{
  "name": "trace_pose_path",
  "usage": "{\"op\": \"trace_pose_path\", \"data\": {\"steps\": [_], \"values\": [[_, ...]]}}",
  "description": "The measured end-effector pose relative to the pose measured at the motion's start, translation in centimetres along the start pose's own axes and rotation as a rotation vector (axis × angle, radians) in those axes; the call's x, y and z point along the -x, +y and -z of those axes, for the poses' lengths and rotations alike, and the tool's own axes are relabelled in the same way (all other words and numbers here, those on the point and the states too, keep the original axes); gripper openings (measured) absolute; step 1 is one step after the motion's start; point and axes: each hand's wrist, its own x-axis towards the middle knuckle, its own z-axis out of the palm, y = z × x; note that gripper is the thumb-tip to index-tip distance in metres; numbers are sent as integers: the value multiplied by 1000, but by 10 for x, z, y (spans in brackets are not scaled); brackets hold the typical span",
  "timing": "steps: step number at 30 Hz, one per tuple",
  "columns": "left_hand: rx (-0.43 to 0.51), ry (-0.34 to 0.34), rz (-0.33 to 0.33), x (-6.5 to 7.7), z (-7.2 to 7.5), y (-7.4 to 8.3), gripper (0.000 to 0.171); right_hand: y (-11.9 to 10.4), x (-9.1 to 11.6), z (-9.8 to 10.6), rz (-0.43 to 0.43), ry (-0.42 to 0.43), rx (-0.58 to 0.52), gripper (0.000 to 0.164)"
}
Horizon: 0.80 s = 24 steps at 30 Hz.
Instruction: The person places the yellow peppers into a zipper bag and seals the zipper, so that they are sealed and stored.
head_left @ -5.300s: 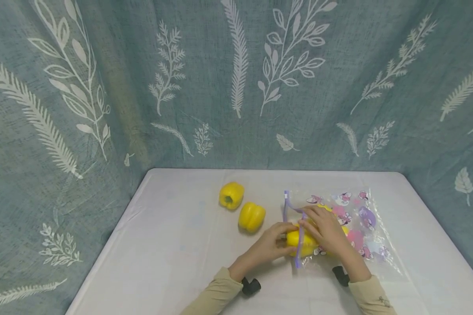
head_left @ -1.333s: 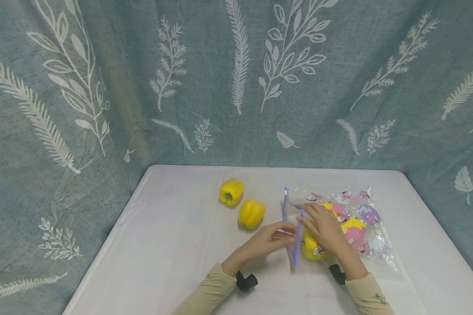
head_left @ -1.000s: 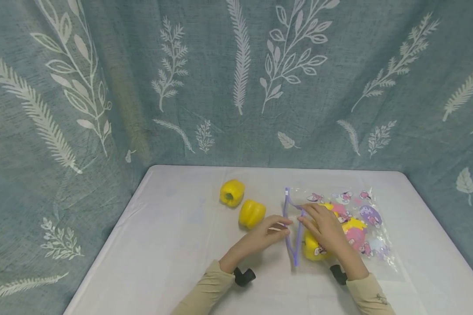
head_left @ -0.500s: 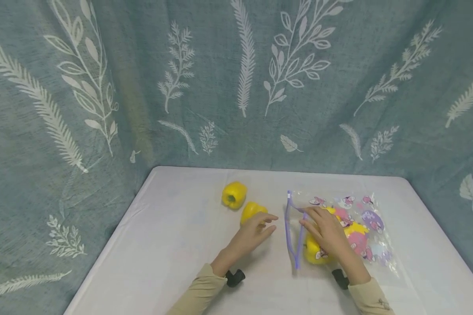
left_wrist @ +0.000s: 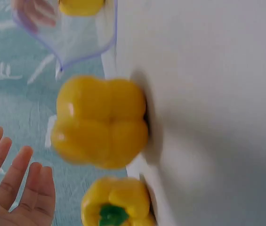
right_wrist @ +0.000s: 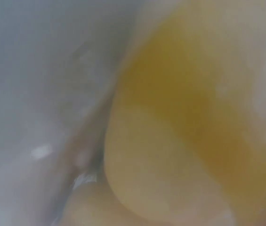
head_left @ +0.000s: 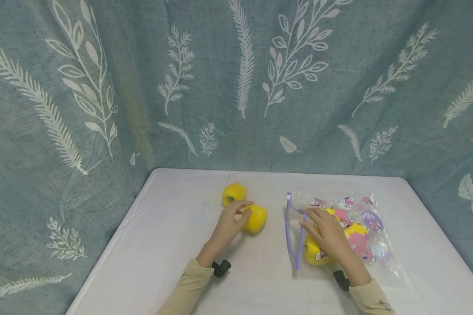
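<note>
A yellow bell pepper [head_left: 257, 218] lies mid-table, with my left hand [head_left: 226, 223] at its left side, thumb and fingers spread. In the left wrist view that hand [left_wrist: 22, 188] shows relaxed fingers, apart from the pepper [left_wrist: 102, 125]. Behind it lies a second yellow bell pepper [head_left: 234, 192], its green stem facing front. To the right, a clear printed zip bag [head_left: 372, 223] with a purple zip rim holds several yellow bell peppers [head_left: 314, 254]. My right hand [head_left: 328, 229] pinches the upper rim and keeps the mouth apart. The right wrist view is blurred yellow.
The white table [head_left: 161, 245] carries everything; its far edge meets a blue-green curtain [head_left: 213, 87] with white leaf prints. Black wrist cameras [head_left: 221, 267] sit under both wrists. The bag's mouth faces left, towards the loose peppers.
The pepper at the bag's mouth went inside and my left hand let go of it. That hand then withdrew leftwards to the nearer loose pepper. My right hand stayed at the rim.
</note>
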Motion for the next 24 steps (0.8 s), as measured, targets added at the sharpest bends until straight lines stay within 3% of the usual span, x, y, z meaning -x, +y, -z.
{"op": "trace_pose_path", "data": {"steps": [9, 12, 17, 24], "values": [[-85, 119, 36, -15, 15, -15, 25, 1, 0, 1, 3, 7, 7, 38], [-108, 153, 17, -19, 20, -20, 25, 2, 1, 0, 12, 13, 11, 38], [-151, 185, -32, -25, 24, -29, 27, 3, 2, 0, 4, 7, 12, 37], [-191, 198, -20, -32, 25, -44, 31, 4, 2, -1, 22, 23, 10, 35]]}}
